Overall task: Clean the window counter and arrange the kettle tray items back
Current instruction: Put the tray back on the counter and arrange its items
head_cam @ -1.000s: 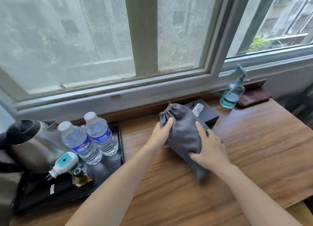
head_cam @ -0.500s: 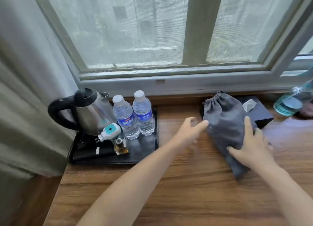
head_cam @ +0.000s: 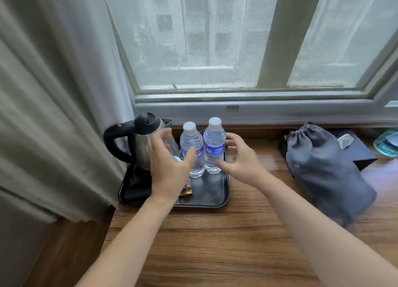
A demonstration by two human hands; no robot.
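A black tray [head_cam: 215, 201] sits at the left end of the wooden counter [head_cam: 226, 243] under the window. On it stand a steel kettle [head_cam: 140, 142] with a black handle and two water bottles, one on the left [head_cam: 192, 142] and one on the right [head_cam: 214, 144]. My left hand [head_cam: 170, 164] hovers open in front of the kettle and left bottle, hiding a small teal device and an amber bottle [head_cam: 186, 191]. My right hand [head_cam: 241, 157] is open beside the right bottle, fingers curved toward it, apart from it.
A grey drawstring bag [head_cam: 323, 170] lies on the counter to the right, leaning on a black tissue box [head_cam: 361, 151]. A blue-green spray bottle [head_cam: 387, 143] shows at the right edge. A curtain [head_cam: 53, 93] hangs left of the tray.
Both hands left the grey bag and moved left to the tray. The view swung left with them, and the bag now lies alone on the counter.
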